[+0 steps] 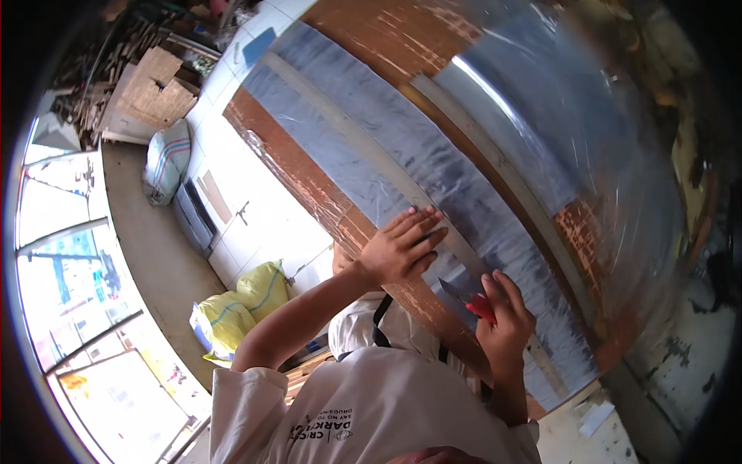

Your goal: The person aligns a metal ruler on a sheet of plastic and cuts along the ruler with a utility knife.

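My left hand (406,243) lies with its fingers stretched out at the edge of a long grey-beige strip (340,124). Under the strip is a blue-grey mottled sheet (440,158) on a worn brown board (290,155). To the right, my right hand (506,317) is closed round a red-handled knife (481,307), whose dark blade points up and left over the sheet. Its fingertips are close to the strip's edge.
A second long strip (495,155) runs beside the sheet, with shiny clear film (556,116) beyond it. Yellow sacks (259,290) and a pale striped sack (168,162) stand on the left. Scrap wood (154,85) is piled at the upper left.
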Available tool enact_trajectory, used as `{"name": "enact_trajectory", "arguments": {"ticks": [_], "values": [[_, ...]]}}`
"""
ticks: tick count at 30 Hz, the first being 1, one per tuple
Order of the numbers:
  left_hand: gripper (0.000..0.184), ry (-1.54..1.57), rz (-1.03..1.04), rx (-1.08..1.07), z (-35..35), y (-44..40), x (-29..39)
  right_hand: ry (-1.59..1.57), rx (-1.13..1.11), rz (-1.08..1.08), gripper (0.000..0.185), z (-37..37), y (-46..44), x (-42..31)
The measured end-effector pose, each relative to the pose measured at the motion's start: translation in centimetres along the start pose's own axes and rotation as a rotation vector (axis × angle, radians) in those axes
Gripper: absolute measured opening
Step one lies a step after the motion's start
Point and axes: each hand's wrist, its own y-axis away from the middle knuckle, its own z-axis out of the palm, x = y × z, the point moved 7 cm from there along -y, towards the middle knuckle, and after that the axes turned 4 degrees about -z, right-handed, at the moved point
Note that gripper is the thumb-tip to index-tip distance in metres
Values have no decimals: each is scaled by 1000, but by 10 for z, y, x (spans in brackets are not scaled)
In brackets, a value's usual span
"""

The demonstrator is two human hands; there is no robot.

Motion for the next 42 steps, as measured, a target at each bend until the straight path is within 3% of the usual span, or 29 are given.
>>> {"name": "enact_trajectory", "arguments": {"ticks": [7,17,23,29,31,35,39,42], "values": [[54,97,29,63,-7,8,-5,48,-179,-105,43,59,-40,-9],[52,111,45,71,0,12,-5,106,-179,-117,34,65,-48,-17],[61,135,55,44,-4,16,-16,136,-211,-115,34,66,-47,-16],[63,56,231,-74,-8,7,-32,185,-206,-92,34,66,-46,-19],[71,50,319,-98,-17,4,-30,190,-188,-91,34,64,-46,-20],[74,48,344,-171,-24,4,-39,174,-157,-109,31,64,-45,-19],[58,-43,241,-73,-40,0,-84,175,-164,-111,32,65,-44,-16],[47,-116,-8,8,-71,-10,-134,143,-149,-141,33,68,-41,-16]]}}
